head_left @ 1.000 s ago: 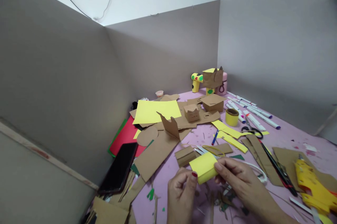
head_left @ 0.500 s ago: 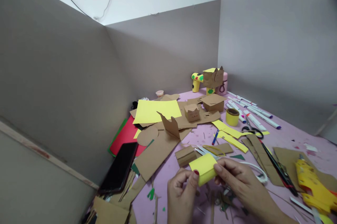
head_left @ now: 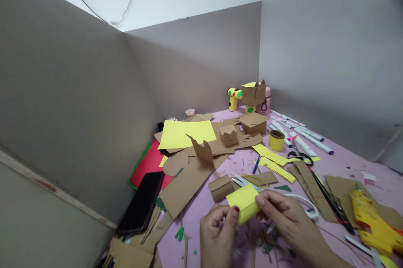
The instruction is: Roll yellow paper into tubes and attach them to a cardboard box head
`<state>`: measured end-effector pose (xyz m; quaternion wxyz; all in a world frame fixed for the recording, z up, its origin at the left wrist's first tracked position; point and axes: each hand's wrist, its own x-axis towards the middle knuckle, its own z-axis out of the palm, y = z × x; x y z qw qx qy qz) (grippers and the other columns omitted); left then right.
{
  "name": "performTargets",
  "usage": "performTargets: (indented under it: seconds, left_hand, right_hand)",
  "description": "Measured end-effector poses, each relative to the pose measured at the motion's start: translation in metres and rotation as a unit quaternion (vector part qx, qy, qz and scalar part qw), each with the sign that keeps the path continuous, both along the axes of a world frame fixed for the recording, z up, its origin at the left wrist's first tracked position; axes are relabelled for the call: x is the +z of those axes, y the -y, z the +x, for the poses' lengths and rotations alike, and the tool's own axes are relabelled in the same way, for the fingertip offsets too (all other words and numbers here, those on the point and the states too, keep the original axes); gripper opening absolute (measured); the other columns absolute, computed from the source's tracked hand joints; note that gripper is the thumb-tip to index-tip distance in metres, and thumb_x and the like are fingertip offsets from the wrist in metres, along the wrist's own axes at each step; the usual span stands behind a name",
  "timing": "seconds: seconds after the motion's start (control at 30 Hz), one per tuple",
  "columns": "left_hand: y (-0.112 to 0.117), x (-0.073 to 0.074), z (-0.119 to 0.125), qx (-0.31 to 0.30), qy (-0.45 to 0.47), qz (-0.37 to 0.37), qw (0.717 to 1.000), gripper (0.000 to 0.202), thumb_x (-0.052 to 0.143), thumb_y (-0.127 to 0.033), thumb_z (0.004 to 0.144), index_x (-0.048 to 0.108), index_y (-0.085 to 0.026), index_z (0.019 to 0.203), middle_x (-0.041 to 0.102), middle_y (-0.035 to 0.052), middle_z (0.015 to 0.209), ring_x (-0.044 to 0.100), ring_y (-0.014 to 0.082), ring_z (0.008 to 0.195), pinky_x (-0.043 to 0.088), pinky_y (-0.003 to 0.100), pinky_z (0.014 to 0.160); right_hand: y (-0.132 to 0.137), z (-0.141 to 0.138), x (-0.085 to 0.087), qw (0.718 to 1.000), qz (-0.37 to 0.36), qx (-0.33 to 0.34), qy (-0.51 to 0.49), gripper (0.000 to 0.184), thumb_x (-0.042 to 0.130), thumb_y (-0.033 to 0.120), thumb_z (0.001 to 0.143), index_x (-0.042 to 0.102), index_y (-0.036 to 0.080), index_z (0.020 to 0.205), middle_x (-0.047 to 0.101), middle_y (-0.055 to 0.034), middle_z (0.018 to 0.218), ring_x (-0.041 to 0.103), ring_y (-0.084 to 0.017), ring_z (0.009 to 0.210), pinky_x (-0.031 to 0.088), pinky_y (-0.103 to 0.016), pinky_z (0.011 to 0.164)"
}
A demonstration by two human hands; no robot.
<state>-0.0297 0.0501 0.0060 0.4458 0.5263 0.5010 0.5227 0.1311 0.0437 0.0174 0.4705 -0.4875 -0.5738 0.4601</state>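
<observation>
A small roll wrapped in yellow paper (head_left: 244, 203) is held between my two hands above the table's front part. My left hand (head_left: 217, 232) pinches its left end, the thumb lying on the near side. At the right end, my right hand (head_left: 281, 215) grips it between thumb and fingers. A seam runs along the roll's front. Just behind it lie a small folded cardboard piece (head_left: 221, 188) and a pair of white-bladed scissors (head_left: 241, 180), partly covered by the roll. Cardboard and green scraps lie beneath my hands.
A yellow glue gun (head_left: 371, 217) lies at the right on cardboard. A black phone (head_left: 141, 203) is at the left. Yellow paper (head_left: 187, 134), cardboard boxes (head_left: 253, 123), a yellow ring (head_left: 276, 140), black-handled scissors (head_left: 300, 157) and markers (head_left: 308, 136) lie farther back. Grey partitions (head_left: 201, 62) enclose the table.
The view has shifted very slightly. Both hands keep hold of the yellow paper roll in nearly the same place; nothing else has visibly moved.
</observation>
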Motion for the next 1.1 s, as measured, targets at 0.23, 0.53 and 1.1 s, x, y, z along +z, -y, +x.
performTargets:
  seconds: [0.23,0.53,1.1]
  left_hand:
    - [-0.002,0.0,0.005,-0.014,0.104,-0.076,0.992,0.041,0.069,-0.052,0.065,0.059,-0.014,0.055,0.05,-0.002,0.051,0.04,0.0105,0.049,0.029,0.021,0.049]
    - [-0.01,-0.002,0.001,0.028,0.17,-0.073,0.982,0.04,0.072,-0.054,0.062,0.061,-0.015,0.058,0.045,-0.0062,0.05,0.037,0.0091,0.05,0.033,0.019,0.053]
    - [0.004,-0.006,0.002,0.139,-0.026,0.3,0.943,0.024,0.064,-0.046,0.077,0.062,-0.026,0.09,0.058,0.0036,0.103,0.053,0.0181,0.09,0.04,0.026,0.075]
  right_hand:
    - [-0.001,-0.002,-0.006,0.998,0.039,-0.031,0.03,0.039,0.043,0.047,0.09,0.059,0.018,0.069,0.055,0.0006,0.062,0.052,-0.015,0.059,0.041,-0.024,0.054]
    - [0.003,0.003,-0.013,0.983,0.168,-0.07,0.035,0.016,0.055,0.032,0.087,0.064,0.025,0.098,0.063,-0.0073,0.111,0.065,-0.019,0.086,0.053,-0.025,0.066]
    - [-0.008,-0.005,0.003,0.856,-0.219,-0.019,-0.468,0.034,0.088,0.034,0.053,0.061,0.016,0.064,0.058,0.0063,0.048,0.047,-0.003,0.039,0.035,-0.01,0.037]
